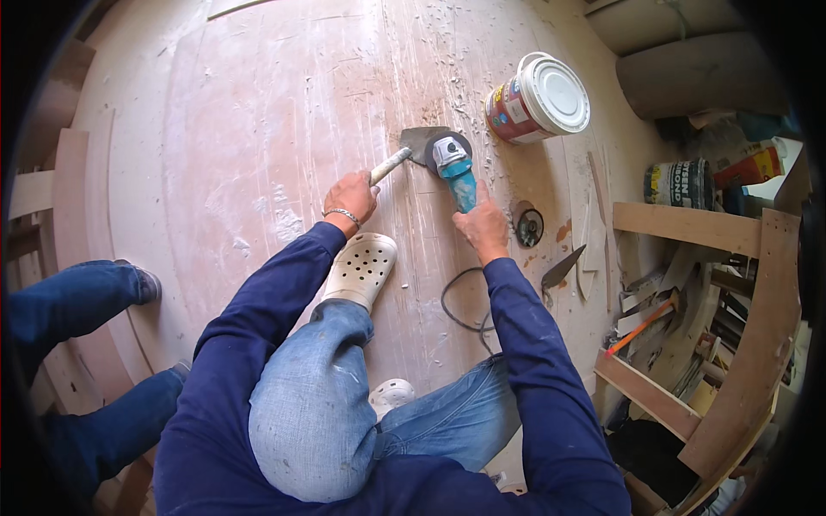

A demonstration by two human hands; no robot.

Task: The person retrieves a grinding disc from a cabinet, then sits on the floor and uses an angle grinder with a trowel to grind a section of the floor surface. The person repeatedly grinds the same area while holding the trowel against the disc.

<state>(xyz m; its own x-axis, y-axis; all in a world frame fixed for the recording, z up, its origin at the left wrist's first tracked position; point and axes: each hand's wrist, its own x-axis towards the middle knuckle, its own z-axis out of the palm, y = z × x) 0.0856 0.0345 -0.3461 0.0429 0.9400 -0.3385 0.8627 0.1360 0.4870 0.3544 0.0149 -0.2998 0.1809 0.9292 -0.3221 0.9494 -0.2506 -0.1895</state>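
My left hand (351,199), with a bracelet at the wrist, grips the pale handle of a wide-bladed scraper (389,167). Its dark, flat blade points away from me over the pinkish board (258,112). Wrapped round the body of a teal angle grinder (459,179) is my right hand (483,227). The grinder's dark disc overlaps the right side of the blade in view; whether they touch, I cannot tell. A black cord (446,301) loops below my right hand. Pale scrapings and streaks mark the board around both tools.
A white-lidded bucket (557,95) stands beyond my right hand. Nearer lie a round black disc (529,227) and a pointed trowel (564,267). Wooden framing (688,228), a dark can (678,184) and an orange-handled tool (638,328) crowd the right. Another person's legs (77,297) are at left.
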